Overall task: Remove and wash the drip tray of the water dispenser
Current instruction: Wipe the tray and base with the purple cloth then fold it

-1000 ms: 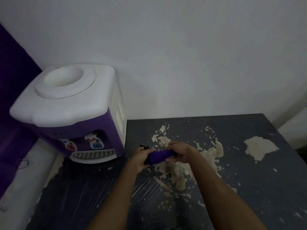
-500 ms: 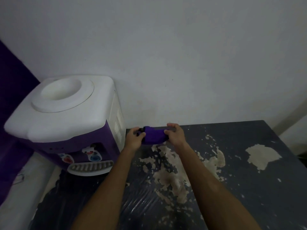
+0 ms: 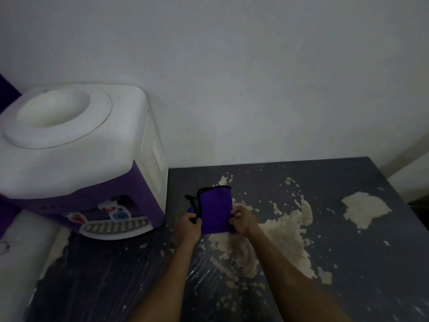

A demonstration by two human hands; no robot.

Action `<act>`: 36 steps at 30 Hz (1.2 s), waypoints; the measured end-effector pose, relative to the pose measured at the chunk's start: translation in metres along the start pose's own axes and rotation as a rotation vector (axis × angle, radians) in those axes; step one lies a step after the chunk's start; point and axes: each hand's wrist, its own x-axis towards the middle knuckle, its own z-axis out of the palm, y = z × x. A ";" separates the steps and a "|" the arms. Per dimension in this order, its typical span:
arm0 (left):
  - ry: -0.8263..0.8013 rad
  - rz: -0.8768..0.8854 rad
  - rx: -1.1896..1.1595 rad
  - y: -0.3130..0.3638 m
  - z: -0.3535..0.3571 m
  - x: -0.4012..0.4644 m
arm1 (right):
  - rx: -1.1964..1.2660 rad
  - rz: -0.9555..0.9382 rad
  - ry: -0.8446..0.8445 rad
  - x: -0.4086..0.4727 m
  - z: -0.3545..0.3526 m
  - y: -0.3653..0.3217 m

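Both hands held a purple cloth (image 3: 214,209) above the table (image 3: 348,263), right of the water dispenser (image 3: 76,159). The left hand (image 3: 188,228) and right hand (image 3: 243,220) pinched its sides. The drip tray (image 3: 116,226) sat in the dispenser's base.

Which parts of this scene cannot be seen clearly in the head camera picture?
- Purple cloth with black edging: its lower corners are hidden by the left hand and right hand.
- White and purple water dispenser: cut off by the left edge.
- Grey slotted drip tray: dim and blurred; whether it holds water cannot be told.
- Tap labels: too small.
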 end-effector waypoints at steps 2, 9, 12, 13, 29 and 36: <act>0.102 -0.017 0.157 0.006 0.000 -0.003 | -0.183 -0.078 0.100 -0.004 0.004 -0.001; 0.068 0.071 -0.063 -0.006 -0.001 0.004 | -0.725 -0.537 0.029 -0.023 0.049 -0.008; 0.023 0.021 -0.158 -0.009 -0.007 0.005 | -0.852 -0.559 0.090 -0.023 0.065 -0.007; -0.001 -0.007 -0.156 -0.009 -0.009 0.006 | -0.875 -0.573 0.104 -0.021 0.066 -0.008; -0.230 -0.246 -0.490 0.019 0.001 0.006 | 0.488 -0.124 0.537 -0.002 -0.014 0.015; -0.174 -0.126 -0.316 0.007 0.005 0.006 | 0.449 0.374 0.505 0.003 -0.042 0.058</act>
